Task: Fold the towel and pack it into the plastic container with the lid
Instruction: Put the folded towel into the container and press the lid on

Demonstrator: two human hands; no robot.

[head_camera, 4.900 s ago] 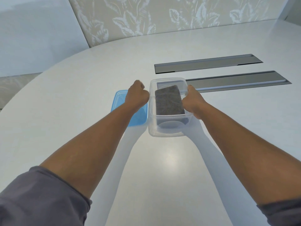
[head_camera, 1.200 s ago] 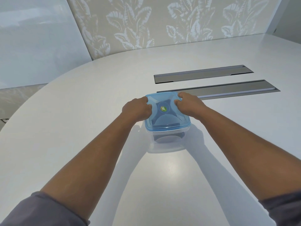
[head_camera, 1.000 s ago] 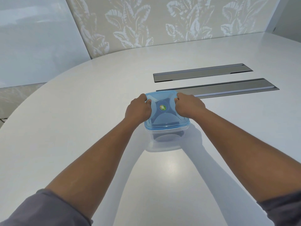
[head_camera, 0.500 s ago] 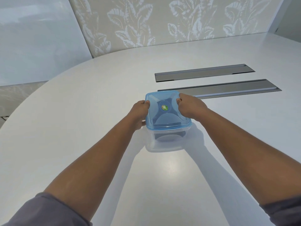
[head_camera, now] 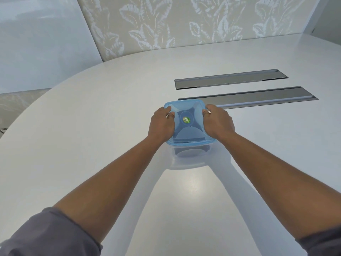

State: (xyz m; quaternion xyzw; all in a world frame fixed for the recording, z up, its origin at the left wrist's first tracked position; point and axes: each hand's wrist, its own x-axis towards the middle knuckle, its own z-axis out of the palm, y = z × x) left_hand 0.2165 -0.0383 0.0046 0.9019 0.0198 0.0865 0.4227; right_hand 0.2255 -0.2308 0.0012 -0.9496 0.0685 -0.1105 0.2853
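2 hands sit on the blue lid [head_camera: 189,124], which covers the clear plastic container [head_camera: 190,154] near the middle of the white table [head_camera: 73,126]. the step in hand looks like sealing the lid, and the task seems nearly done.

to do it well, press straight down along the rim, not on the raised centre, and work round each edge in turn. the near edge at 6 o'clock and the far edge at 12 o'clock carry no hand, so these likely need a push too. keep the box flat on the table so it does not skate — the surface looks glossy and slick. whether the rim has fully snapped on, i cannot tell.

the left hand [head_camera: 162,124] lies at 9 o'clock of the lid, fingers curled, their tips on the lid's top near its left edge. the right hand [head_camera: 217,122] mirrors it at 3 o'clock, fingers bent over the right edge. both are half closed and pressing the lid — resting on it, not wrapped around it.

the towel [head_camera: 191,151] shows only as a dark mass through the container's near wall, under the lid. at 1 o'clock of the box, just behind it, 2 grey metal slots [head_camera: 249,98] are set into the tabletop.
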